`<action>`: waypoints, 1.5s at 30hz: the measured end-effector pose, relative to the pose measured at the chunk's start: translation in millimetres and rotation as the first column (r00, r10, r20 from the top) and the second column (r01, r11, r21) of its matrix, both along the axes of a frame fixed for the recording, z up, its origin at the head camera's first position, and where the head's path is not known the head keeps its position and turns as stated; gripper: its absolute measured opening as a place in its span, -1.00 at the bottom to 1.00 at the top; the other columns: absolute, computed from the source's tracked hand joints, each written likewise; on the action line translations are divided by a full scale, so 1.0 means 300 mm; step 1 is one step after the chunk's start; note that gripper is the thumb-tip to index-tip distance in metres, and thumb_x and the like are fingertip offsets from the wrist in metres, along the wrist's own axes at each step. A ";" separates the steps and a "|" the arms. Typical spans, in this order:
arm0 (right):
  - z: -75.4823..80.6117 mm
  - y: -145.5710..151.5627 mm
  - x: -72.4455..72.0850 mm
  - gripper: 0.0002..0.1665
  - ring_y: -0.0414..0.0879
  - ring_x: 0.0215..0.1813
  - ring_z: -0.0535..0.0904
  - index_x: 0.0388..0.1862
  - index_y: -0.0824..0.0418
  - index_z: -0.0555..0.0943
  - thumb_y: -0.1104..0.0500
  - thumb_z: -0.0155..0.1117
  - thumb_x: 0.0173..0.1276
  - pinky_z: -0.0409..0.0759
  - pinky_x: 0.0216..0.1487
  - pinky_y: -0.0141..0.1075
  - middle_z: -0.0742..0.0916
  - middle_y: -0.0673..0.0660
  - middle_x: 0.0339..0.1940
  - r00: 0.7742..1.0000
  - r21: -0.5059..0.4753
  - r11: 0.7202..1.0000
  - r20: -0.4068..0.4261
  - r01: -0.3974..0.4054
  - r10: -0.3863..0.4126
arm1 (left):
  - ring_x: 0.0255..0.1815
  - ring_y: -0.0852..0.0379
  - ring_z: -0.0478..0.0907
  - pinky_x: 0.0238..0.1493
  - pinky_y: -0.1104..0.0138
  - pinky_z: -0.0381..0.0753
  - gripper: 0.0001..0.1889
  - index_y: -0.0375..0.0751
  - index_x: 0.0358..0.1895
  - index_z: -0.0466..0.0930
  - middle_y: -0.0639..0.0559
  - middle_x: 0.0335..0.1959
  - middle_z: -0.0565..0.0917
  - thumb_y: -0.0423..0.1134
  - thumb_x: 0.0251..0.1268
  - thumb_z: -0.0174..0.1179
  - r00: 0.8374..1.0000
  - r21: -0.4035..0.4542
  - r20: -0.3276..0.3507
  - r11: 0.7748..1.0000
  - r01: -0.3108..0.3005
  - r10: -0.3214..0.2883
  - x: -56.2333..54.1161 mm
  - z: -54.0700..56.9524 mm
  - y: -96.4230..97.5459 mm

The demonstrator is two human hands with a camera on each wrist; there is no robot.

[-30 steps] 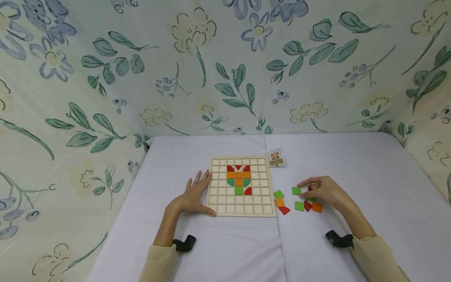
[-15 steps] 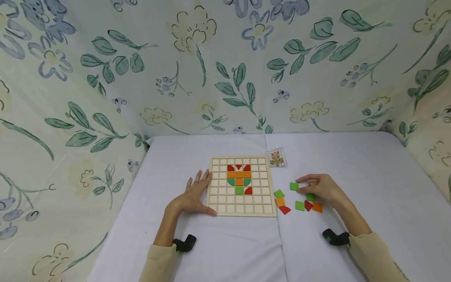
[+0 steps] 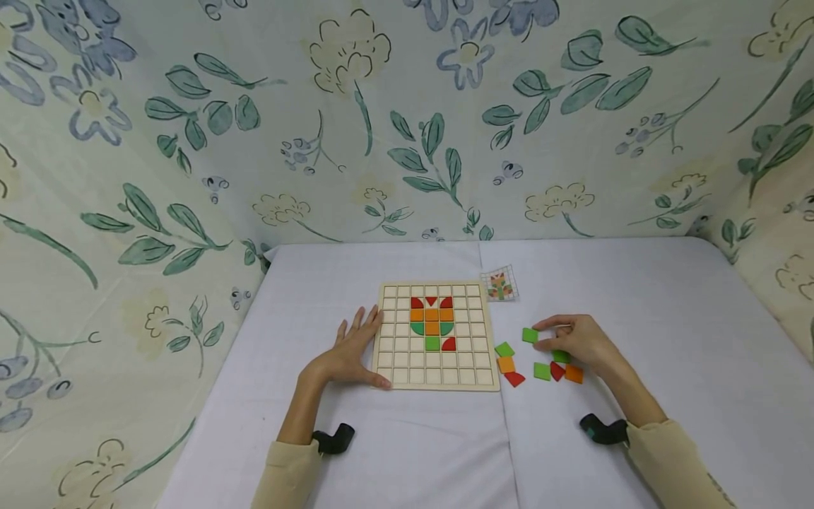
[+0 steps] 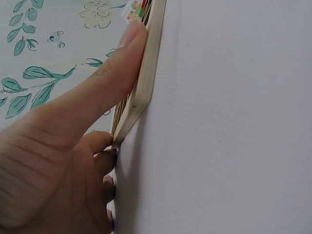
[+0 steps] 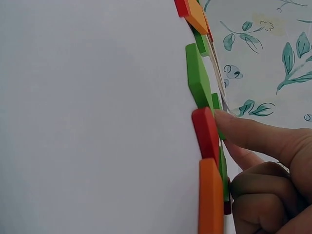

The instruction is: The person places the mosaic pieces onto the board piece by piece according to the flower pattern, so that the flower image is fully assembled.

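Observation:
In the head view my left hand (image 3: 346, 357) lies spread at the left side of a wooden grid board (image 3: 470, 375); its fingers touch the left edge, its thumb the near left corner. Red, orange and green tiles form a flower pattern on the board, with a red quarter-circle tile (image 3: 449, 344) beside the lowest green square. To the right, my right hand (image 3: 581, 339) pinches a green square tile (image 3: 530, 335) between thumb and index finger. Its other fingers are curled in, as the right wrist view shows. Another green tile (image 3: 561, 356) lies partly under this hand.
A small pattern card (image 3: 499, 284) lies by the board's far right corner. Loose tiles lie right of the board: a green one (image 3: 504, 349), an orange one (image 3: 505, 365) and a red one (image 3: 514, 379). Nearer the right hand are green (image 3: 542, 371), red (image 3: 557, 371) and orange (image 3: 574, 374) tiles.
My right hand has shifted slightly left and away from me, and the green square tile at its fingertips has moved with it. The left hand and the board stay as they were.

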State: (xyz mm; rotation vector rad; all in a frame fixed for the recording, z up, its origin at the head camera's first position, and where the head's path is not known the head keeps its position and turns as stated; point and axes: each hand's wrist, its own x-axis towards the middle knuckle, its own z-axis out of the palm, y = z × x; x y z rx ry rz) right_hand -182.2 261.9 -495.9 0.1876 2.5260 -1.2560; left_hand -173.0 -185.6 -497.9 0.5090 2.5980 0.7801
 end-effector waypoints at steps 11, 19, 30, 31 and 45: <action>0.006 -0.028 0.002 -0.49 -0.11 -0.52 0.31 0.18 0.35 0.66 0.13 0.50 0.31 0.27 -0.54 -0.36 0.37 -0.02 -0.64 1.000 0.067 0.998 -0.017 0.003 -0.001 | 0.75 -0.15 -0.55 0.68 -0.22 -0.52 0.46 -0.14 0.71 -0.24 -0.02 0.76 -0.31 0.13 -0.15 0.67 1.000 0.002 -0.002 1.000 0.004 -0.004 0.002 -0.002 0.000; 0.016 -0.044 0.001 -0.50 -0.14 -0.54 0.28 0.19 0.36 0.65 0.13 0.46 0.36 0.24 -0.57 -0.37 0.34 -0.02 -0.62 0.998 0.053 0.999 -0.058 -0.006 0.009 | 0.75 -0.16 -0.54 0.69 -0.22 -0.51 0.46 -0.14 0.71 -0.23 -0.03 0.76 -0.29 0.12 -0.16 0.68 1.000 0.005 -0.003 1.000 -0.005 0.005 0.004 -0.001 0.002; 0.020 -0.069 -0.009 -0.53 -0.14 -0.60 0.21 0.17 0.28 0.71 0.08 0.48 0.36 0.18 -0.60 -0.34 0.28 -0.04 -0.67 0.994 0.017 1.000 -0.111 0.002 0.000 | 0.75 -0.15 -0.54 0.69 -0.21 -0.52 0.46 -0.13 0.71 -0.23 -0.02 0.76 -0.29 0.13 -0.16 0.68 1.000 0.004 -0.004 1.000 -0.001 0.001 0.002 0.001 0.001; 0.021 -0.073 -0.010 -0.53 -0.15 -0.60 0.21 0.17 0.27 0.71 0.08 0.48 0.36 0.17 -0.60 -0.34 0.28 -0.04 -0.67 0.994 0.014 1.000 -0.111 0.003 -0.001 | 0.75 -0.16 -0.54 0.68 -0.22 -0.52 0.46 -0.14 0.71 -0.23 -0.03 0.76 -0.29 0.12 -0.16 0.68 1.000 0.004 -0.005 1.000 0.000 0.000 0.001 0.001 0.001; 0.022 -0.200 -0.016 -0.53 -0.17 -0.60 0.11 0.09 0.20 0.76 0.06 0.58 0.24 0.09 -0.54 -0.34 0.22 -0.05 -0.69 0.988 -0.085 0.988 -0.099 -0.130 0.121 | 0.75 -0.10 -0.57 0.69 -0.18 -0.54 0.47 -0.08 0.72 -0.28 0.02 0.76 -0.33 0.16 -0.15 0.67 1.000 -0.008 0.004 1.000 0.004 -0.004 0.001 -0.001 -0.005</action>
